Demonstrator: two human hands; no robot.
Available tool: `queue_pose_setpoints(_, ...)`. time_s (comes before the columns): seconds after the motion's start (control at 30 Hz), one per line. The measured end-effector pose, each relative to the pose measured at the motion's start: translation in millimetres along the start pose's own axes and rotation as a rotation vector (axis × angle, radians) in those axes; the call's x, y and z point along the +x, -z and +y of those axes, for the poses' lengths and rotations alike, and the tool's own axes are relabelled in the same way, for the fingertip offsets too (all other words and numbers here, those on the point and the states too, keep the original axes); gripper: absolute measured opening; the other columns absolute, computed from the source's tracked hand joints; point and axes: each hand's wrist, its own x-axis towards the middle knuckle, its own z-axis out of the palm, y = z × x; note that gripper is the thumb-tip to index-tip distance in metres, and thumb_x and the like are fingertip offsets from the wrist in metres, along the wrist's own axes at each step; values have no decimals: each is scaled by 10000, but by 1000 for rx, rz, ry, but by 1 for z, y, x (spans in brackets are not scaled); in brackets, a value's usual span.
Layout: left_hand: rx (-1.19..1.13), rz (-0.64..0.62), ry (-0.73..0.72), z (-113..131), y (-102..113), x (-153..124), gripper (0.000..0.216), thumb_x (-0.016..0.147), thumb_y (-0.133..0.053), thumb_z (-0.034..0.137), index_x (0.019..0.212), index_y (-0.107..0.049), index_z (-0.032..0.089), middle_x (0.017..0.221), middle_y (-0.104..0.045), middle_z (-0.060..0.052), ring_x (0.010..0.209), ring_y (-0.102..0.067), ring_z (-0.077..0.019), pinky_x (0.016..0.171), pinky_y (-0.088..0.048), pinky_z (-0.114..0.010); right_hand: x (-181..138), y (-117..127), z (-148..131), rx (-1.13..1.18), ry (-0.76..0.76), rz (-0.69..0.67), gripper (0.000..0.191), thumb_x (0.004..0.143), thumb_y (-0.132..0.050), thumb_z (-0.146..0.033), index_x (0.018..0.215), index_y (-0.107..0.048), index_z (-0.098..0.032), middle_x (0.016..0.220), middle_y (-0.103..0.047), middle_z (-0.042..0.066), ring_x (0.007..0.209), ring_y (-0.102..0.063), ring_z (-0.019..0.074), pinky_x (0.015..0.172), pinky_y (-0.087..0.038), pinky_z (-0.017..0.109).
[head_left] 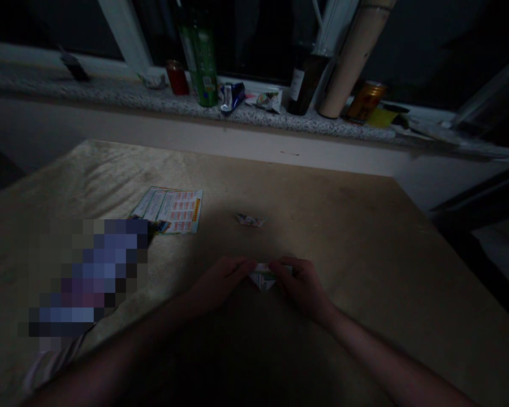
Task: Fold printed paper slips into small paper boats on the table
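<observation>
Between my two hands is a small folded piece of printed paper, a triangle with its point toward me and a folded band along its far edge. The fingers of my left hand pinch its left corner. My right hand has its thumb and fingers closed on the right end. Just beyond, a small folded paper boat made of printed paper stands on the table, touched by neither hand.
Printed sheets lie on the tabletop at the left, beside a pixelated patch. On the granite windowsill stand a green bottle, a red jar, a dark bottle, a wooden pole and an orange can.
</observation>
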Motion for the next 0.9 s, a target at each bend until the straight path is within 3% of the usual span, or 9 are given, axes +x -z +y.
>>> queue_pose_setpoints(0.13, 23, -7, -34, 2, -2, -1, 409, 934, -343, 364, 745, -651, 173, 694, -650, 26, 645, -565, -136, 649, -404, -208, 1, 1, -2, -8, 83, 61, 218, 760, -584, -320, 622, -664, -172, 554, -592, -1, 509, -501, 118, 484, -370, 219)
queue_pose_setpoints(0.27, 38, -24, -56, 1, 0, -1, 420, 942, -335, 358, 760, -667, 175, 705, -665, 27, 654, -583, -135, 663, -401, -206, 1, 0, -4, 105, 103, -15, 167, 757, -621, -332, 753, -719, -197, 710, -681, 18, 640, -600, 151, 578, -438, 238)
queue_pose_setpoints(0.47, 144, -3, -33, 1, 1, -2, 406, 915, -399, 437, 772, -664, 166, 652, -623, 25, 598, -552, -134, 565, -370, -203, 1, 0, -3, 96, 83, 17, 146, 758, -629, -299, 703, -708, -189, 683, -661, 17, 653, -597, 152, 604, -441, 247)
queue_pose_setpoints(0.9, 196, 15, -97, 3, -3, -4, 335, 929, -363, 331, 806, -637, 182, 708, -638, 21, 640, -579, -138, 620, -382, -207, -1, -5, -7, 138, -2, 71, 122, 714, -662, -298, 674, -693, -187, 678, -664, 16, 659, -599, 158, 616, -449, 257)
